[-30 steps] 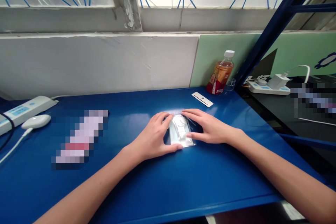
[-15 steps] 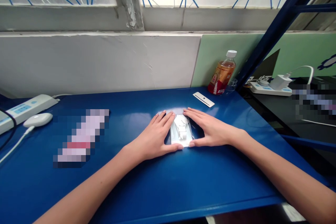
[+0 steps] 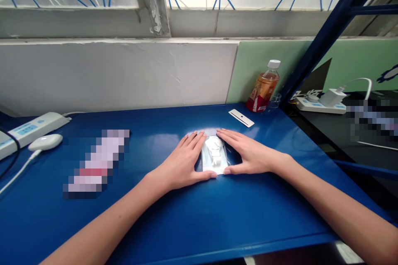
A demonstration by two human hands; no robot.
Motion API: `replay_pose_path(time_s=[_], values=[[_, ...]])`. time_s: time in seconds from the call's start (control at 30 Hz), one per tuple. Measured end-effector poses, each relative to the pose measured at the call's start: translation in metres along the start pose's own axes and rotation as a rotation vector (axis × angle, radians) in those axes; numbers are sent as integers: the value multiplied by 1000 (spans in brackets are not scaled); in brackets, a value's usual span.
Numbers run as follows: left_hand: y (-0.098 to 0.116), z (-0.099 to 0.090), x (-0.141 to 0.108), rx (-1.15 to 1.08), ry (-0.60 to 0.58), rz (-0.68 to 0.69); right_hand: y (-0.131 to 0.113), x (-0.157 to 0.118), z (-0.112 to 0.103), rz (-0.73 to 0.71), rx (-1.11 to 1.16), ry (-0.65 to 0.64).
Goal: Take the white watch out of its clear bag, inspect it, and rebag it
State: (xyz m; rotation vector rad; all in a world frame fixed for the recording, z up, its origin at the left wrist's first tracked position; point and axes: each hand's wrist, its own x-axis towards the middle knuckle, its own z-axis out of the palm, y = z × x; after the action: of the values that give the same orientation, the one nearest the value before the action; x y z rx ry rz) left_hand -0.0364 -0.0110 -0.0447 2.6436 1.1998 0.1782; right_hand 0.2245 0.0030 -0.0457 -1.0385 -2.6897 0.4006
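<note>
We noted the clear packet flat on the blue table, long axis running away from us, its white insert's rounder end farthest. Our left hand and right hand, spread wide, flanked its edges.

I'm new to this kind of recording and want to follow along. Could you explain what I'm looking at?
There is no machine here: these are a person's own bare left hand and right hand. The view comes from a camera worn on their head, looking forward and down.

On the blue table, a small clear packet with something white inside lies between the hands. Thumbs and fingertips rest at or near its edges; it does not look lifted.

A bottle stands at the back right, with a thin white card nearby. At the left are a power strip and a blurred-out object I can't identify.
</note>
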Motion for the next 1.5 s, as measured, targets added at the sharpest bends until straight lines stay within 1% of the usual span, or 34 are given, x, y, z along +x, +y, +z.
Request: replay_pose_path(time_s=[0.07, 0.2, 0.37, 0.57, 0.9, 1.0, 1.1, 1.17, 1.27, 1.4, 1.47, 1.5], values=[[1, -1, 0, 0, -7, -9, 0, 0, 0, 0, 14, 6], [0, -4, 0, -11, -22, -1, 1, 1, -1, 11, 34, -25], [-3, -8, 0, -10, -57, 18, 1, 2, -2, 16, 59, -8], [-2, -8, 0, -14, -58, 14, 0, 1, -2, 40, 46, -42], [-2, -8, 0, -14, -23, 29, 3, 1, -1, 0, 78, -11], [-2, -8, -1, 11, -32, 27, 2, 1, -1, 0, 83, 17], [-3, -8, -2, 24, -16, 27, -1, 2, -2, -9, 56, 51], [-4, -7, -2, 31, 11, 28, -3, 4, -3, -10, 40, 88], [-5, -5, -2, 53, 59, 31, -3, 5, -3, 12, 9, 179], [-7, -1, -1, 79, 130, 12, 1, 7, -1, 108, -48, 299], [-7, 0, 0, 72, 167, -4, 2, 7, 0, 135, -42, 318], [-8, -1, 0, 63, 177, -4, 1, 7, 0, 124, -22, 309]])
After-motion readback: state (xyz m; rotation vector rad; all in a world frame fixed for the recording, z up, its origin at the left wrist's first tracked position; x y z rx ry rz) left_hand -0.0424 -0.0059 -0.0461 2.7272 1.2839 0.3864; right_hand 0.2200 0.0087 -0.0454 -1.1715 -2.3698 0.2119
